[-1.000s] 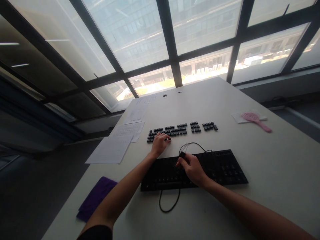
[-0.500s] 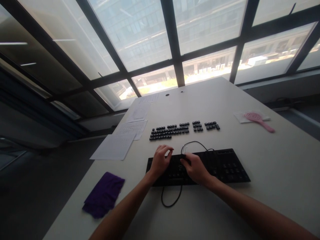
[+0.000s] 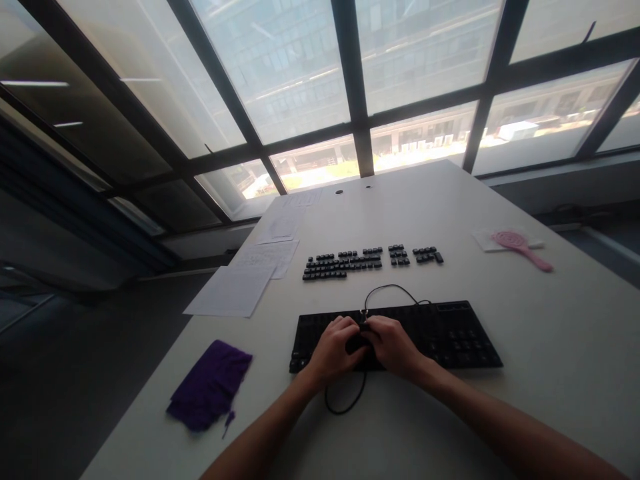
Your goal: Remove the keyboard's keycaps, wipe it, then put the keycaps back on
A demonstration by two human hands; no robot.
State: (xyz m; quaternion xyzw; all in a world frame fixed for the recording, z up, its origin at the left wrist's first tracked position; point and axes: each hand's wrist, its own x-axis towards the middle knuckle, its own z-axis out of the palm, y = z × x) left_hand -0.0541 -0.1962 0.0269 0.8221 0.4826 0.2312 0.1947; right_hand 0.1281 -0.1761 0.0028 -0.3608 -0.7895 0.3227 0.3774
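White table (image 3: 560,353), keyboard (image 3: 434,333) lengthwise left to right

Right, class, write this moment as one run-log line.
left hand: over keyboard | right hand: beside left, grip unclear | loose keycaps: rows beyond keyboard | purple cloth: left of keyboard | pink handled item: far right

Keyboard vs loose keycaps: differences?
The keyboard is one long slab; the keycaps are many small separate pieces in rows. The keyboard has the left hand and right hand over it; the keycaps lie farther off, untouched. Both are black, on the white table.
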